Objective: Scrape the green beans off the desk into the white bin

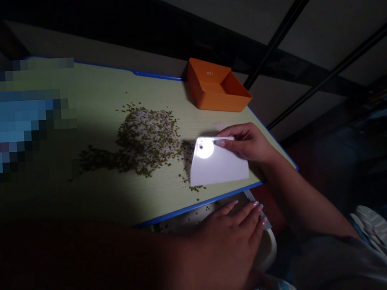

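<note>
My right hand grips a flat white plastic scraper by its upper edge, thumb on the face. A small hole and a bright glare show near its corner. The scraper's left edge stands against a small patch of green beans and white grains. My left hand, back up and fingers stretched out, is just below the table's front edge, over a white surface dotted with a few loose beans. To the left of the scraper, a larger pile of green beans mixed with white grains spreads across the table.
An orange open box stands at the table's back right corner. The pale table has a blue rim. A blurred-out blue patch covers the far left. A striped shoe shows at lower right. The light is dim.
</note>
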The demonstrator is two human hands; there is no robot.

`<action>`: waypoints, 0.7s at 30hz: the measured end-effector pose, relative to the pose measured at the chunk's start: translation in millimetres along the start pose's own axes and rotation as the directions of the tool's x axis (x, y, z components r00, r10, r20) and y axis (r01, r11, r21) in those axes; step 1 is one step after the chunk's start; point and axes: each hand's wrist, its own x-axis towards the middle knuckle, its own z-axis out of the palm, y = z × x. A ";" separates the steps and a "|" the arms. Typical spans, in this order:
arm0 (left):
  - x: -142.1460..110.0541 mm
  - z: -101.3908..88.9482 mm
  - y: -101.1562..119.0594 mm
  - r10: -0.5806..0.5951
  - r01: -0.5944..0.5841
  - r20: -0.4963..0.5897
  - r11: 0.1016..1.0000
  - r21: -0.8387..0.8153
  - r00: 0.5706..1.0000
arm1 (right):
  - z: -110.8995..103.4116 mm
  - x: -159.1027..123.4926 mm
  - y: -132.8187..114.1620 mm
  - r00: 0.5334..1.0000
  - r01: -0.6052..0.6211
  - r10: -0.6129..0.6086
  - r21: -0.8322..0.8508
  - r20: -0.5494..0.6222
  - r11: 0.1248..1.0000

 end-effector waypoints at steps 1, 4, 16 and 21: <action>0.1 0.3 0.0 0.001 -0.001 -0.001 1.000 -0.003 1.000 | 0.3 0.0 -0.4 1.000 0.000 0.000 0.002 -0.004 1.000; 0.5 0.7 -0.2 0.000 0.000 -0.008 1.000 -0.019 1.000 | 1.7 0.4 -1.7 1.000 0.003 -0.003 0.007 -0.013 1.000; 0.9 0.8 1.1 -0.014 0.013 -0.019 0.999 -0.044 1.000 | 10.9 6.5 -7.6 0.998 0.019 -0.019 0.006 0.052 1.000; -0.2 3.4 1.4 -0.012 0.011 -0.051 1.000 -0.020 0.999 | 12.9 3.8 -8.1 0.998 0.013 -0.013 -0.003 0.068 1.000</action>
